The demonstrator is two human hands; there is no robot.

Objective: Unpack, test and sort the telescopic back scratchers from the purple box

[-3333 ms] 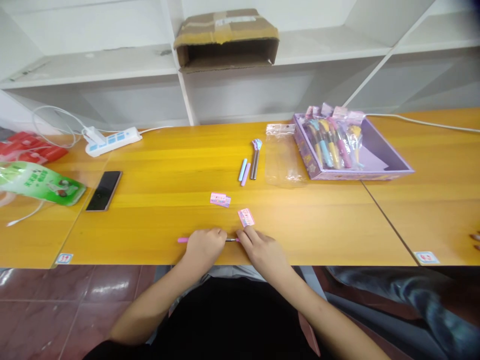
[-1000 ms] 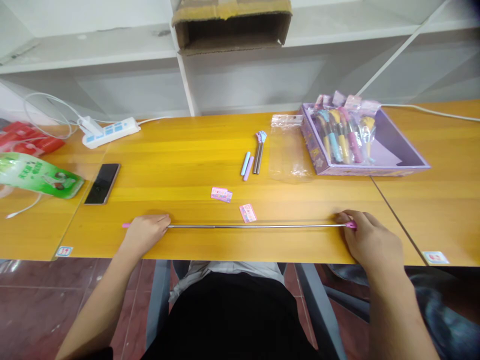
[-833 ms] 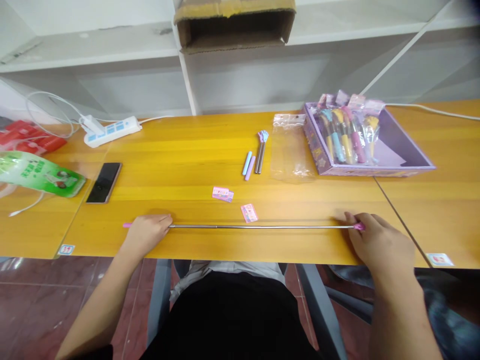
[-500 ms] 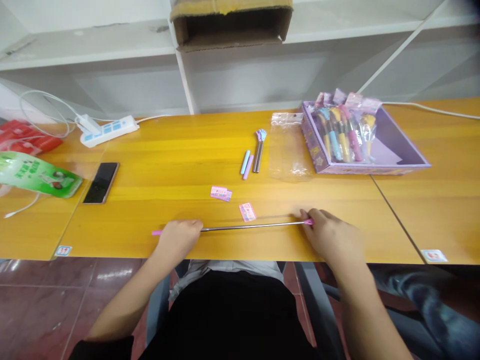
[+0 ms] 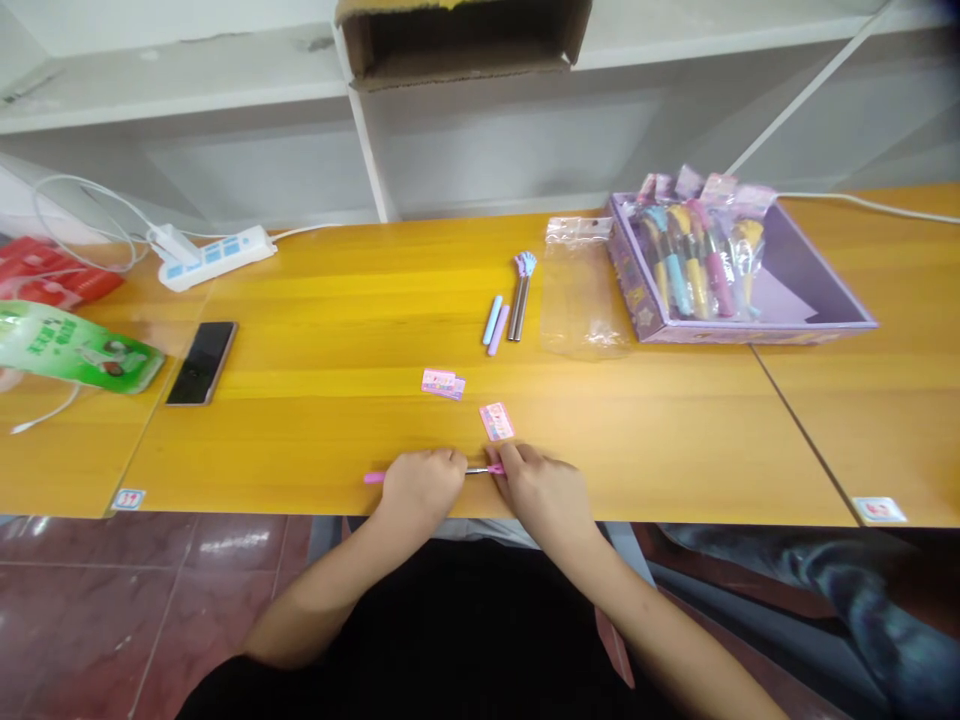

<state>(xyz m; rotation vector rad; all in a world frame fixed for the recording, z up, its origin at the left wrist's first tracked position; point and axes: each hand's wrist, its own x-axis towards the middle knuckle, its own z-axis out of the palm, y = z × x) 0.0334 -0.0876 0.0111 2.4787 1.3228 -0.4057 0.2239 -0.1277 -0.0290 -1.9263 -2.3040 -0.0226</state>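
Near the table's front edge, my left hand (image 5: 424,487) is closed around a telescopic back scratcher (image 5: 477,470), and its pink handle end sticks out to the left. My right hand (image 5: 546,490) grips the pink head end, mostly covered by the fingers. Only a short length of metal rod shows between the hands. Just beyond my right hand lies a pink printed card (image 5: 496,421), with overlapping small cards (image 5: 443,383) farther left. Farther back are two metal rods with hand-shaped heads (image 5: 521,295), beside a blue tube (image 5: 492,320) and a purple tube (image 5: 498,330).
A clear plastic bag (image 5: 581,300) lies beside a purple box (image 5: 757,335) holding several bagged back scratchers (image 5: 694,265). On the left are a phone (image 5: 202,363), a green packet (image 5: 82,345) and a power strip (image 5: 217,258). A cardboard box (image 5: 465,45) sits on the shelf above.
My hands have come together, and the long stretched rod has shortened to a small visible piece. My right hand moved left; my left hand moved right, both still gripping.
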